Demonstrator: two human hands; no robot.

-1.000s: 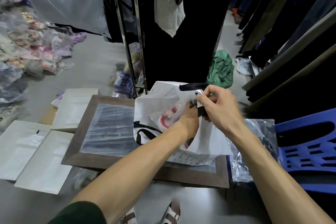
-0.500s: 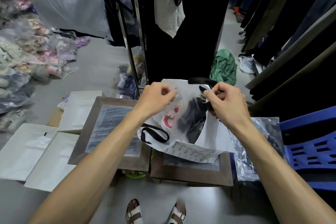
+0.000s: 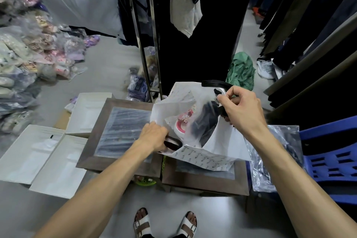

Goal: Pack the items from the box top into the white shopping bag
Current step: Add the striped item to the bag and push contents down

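Note:
The white shopping bag (image 3: 222,141) with black handles lies open on the brown box top (image 3: 108,114). Inside it I see a pink and white packaged item (image 3: 182,121) and a dark bagged garment (image 3: 204,120). My right hand (image 3: 241,108) pinches the bag's upper right rim and its black handle, holding the mouth up. My left hand (image 3: 154,137) is at the bag's lower left edge, fingers closed around the other black handle (image 3: 172,144).
A clear plastic package (image 3: 270,158) lies between the box and a blue plastic crate (image 3: 332,154) on the right. White flat boxes (image 3: 44,152) sit on the floor at left. A clothes rack (image 3: 148,44) stands behind. Bagged goods pile at far left.
My left hand came out of the bag, rose to its upper left rim, then dropped to the lower left handle and closed on it. My right hand kept its hold on the right rim.

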